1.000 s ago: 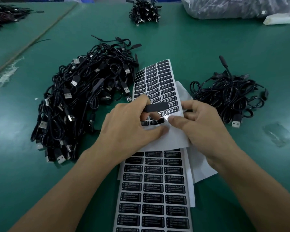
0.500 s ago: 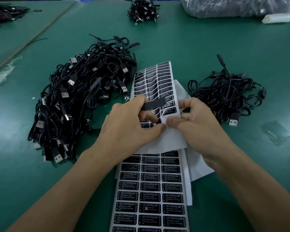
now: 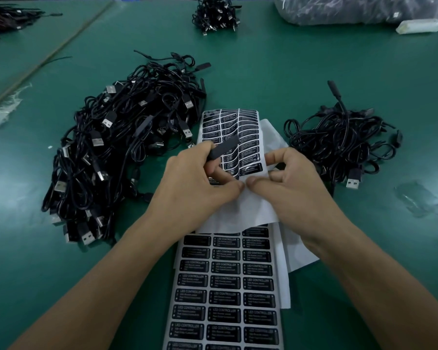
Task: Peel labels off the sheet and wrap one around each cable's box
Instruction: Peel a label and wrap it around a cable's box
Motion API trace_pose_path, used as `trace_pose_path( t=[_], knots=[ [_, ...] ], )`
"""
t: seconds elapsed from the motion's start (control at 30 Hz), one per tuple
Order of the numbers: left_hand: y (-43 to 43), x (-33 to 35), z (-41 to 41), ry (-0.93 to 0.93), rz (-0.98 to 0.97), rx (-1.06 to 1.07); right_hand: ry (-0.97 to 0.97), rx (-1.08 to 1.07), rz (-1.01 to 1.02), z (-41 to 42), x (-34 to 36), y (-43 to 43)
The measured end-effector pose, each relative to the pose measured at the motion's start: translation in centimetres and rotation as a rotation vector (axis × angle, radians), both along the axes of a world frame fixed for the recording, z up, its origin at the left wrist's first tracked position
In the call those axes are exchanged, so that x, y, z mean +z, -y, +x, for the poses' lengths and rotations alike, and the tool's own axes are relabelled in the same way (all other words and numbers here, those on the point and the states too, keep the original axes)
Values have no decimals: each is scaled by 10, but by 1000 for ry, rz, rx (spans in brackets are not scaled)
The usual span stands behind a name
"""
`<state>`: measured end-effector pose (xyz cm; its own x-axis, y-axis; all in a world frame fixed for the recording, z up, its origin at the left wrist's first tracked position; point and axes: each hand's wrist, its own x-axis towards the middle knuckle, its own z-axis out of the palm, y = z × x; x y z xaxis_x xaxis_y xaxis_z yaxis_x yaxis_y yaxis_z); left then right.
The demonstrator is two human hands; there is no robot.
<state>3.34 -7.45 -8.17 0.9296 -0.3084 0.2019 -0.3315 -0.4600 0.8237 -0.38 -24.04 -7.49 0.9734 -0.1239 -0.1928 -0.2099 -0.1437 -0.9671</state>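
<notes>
Label sheet (image 3: 238,127): now bowed higher, peel likely starting. Left hand (image 3: 195,188) grips box (image 3: 224,149), 1 o'clock; right hand (image 3: 296,188) pinches sheet.

A big cable heap (image 3: 122,152) blocks my left, right up against the curled sheet (image 3: 248,127); a smaller heap (image 3: 339,147) crowds my right. Flat label sheets (image 3: 228,286) cover the near middle. I see bare table (image 3: 288,72) open beyond both heaps.
</notes>
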Motion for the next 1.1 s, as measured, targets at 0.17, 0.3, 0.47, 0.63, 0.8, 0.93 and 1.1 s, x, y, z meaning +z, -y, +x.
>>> trace_pose_path(
  t=[0.17, 0.3, 0.47, 0.63, 0.8, 0.93, 1.1],
  knots=[
    [-1, -2, 4, -37, -57, 13, -6, -20, 27, 1, 0, 1],
    [-1, -3, 5, -10, -18, 47, -4, -18, 35, 1, 1, 1],
    [2, 2, 0, 41, -32, 29, -6, -17, 57, 1, 2, 0],
    [3, 3, -2, 40, -44, 6, -4, 3, 39, 2, 0, -1],
    [0, -1, 2, -20, -28, -5, 14, 11, -1, 2, -2, -3],
    [0, 0, 3, -105, -95, -10, 16, -5, 3, 1, -1, -4],
    [-2, 0, 7, -148, -156, 23, 11, -17, 6, 0, 0, -4]
  ],
)
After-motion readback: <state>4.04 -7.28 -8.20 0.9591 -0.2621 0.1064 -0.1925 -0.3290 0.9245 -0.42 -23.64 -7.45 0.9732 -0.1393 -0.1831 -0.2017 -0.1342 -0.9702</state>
